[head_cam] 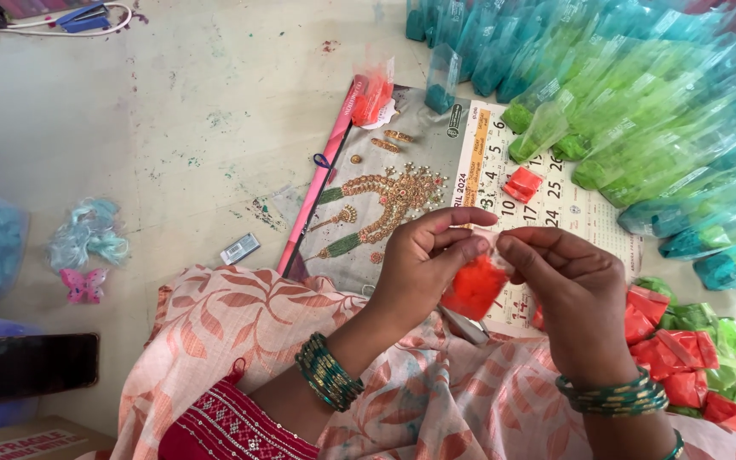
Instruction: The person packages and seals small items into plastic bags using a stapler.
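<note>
Both hands meet at chest height over a wall calendar (547,213) spread on the floor: the left hand (423,268) and right hand (568,290) pinch the clear top edge of a small plastic packet of orange powder (474,288) between thumbs & forefingers, other fingers curled in, so the filled bottom hangs free below the grip. The mouth looks folded or twisted shut, tho the fingertips hide it. The film is thin, glossy, crinkled; the powder inside is matte and packs into a soft wedge.

Green-and-gold bangles (328,372) ring each wrist. A peach leaf-print cloth (240,324) drapes the lap, w/ red embroidered fabric beneath.

The calendar, glossy w/ a jewellery picture on one half, seems to serve as a work mat; one more orange packet (523,184) lies on its date grid. Finished orange & green packets (683,349) pile at the person's right, within easy reach. Rows of green and teal packets (641,111) lie overlapped like shingles along the far right, sorted by colour. On the stained grey floor (172,128) to the left: a pink butterfly clip (83,285), a tuft of pale blue film (87,234), a dark phone (27,368)
</note>
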